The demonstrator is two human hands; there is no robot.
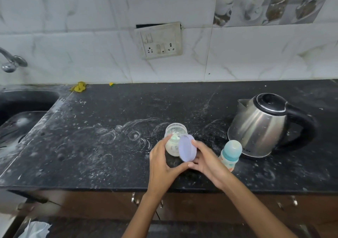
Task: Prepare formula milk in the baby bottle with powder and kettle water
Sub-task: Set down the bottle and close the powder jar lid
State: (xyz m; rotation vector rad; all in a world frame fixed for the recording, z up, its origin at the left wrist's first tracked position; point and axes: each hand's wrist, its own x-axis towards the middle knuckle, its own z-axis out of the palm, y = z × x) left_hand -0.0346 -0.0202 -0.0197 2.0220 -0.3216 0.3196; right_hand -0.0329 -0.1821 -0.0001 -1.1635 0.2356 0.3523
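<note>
A clear plastic jar (175,134) of pale powder stands uncapped on the black counter (102,128). My left hand (161,161) grips the jar's lower body. My right hand (205,160) holds the jar's lilac lid (187,150) tilted on edge just to the right of the jar mouth. A baby bottle (230,153) with a teal cap stands right behind my right hand. The steel kettle (263,126) with a black lid and handle stands further right, its spout facing left.
A sink (20,107) and tap (11,62) are at the left. A wall socket plate (159,41) hangs above the counter. Yellow scraps (78,87) lie at the back edge. The counter surface carries white powder smears. Drawer handles (134,199) show below the front edge.
</note>
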